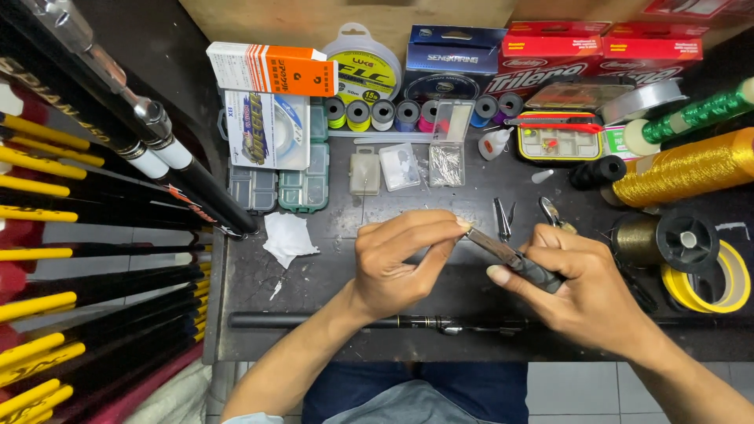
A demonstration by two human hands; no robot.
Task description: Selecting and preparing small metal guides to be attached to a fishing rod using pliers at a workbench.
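My right hand point(585, 286) grips the dark handles of a pair of slim metal pliers point(514, 257), whose jaws point up and left. My left hand point(400, 263) is pinched together at the pliers' tip, thumb and fingers closed on something too small to make out. Both hands hover over the dark worktable point(314, 275). A black fishing rod point(369, 321) lies across the table's near edge, under my wrists.
Several black-and-yellow rods point(86, 235) lean at the left. Small tackle boxes point(302, 184), boxed and spooled fishing line point(369, 74), thread spools point(381, 114), a gold thread cone point(683, 169), a green one point(699, 114), a black reel spool point(687, 239), yellow tape point(719, 286), crumpled paper point(289, 238).
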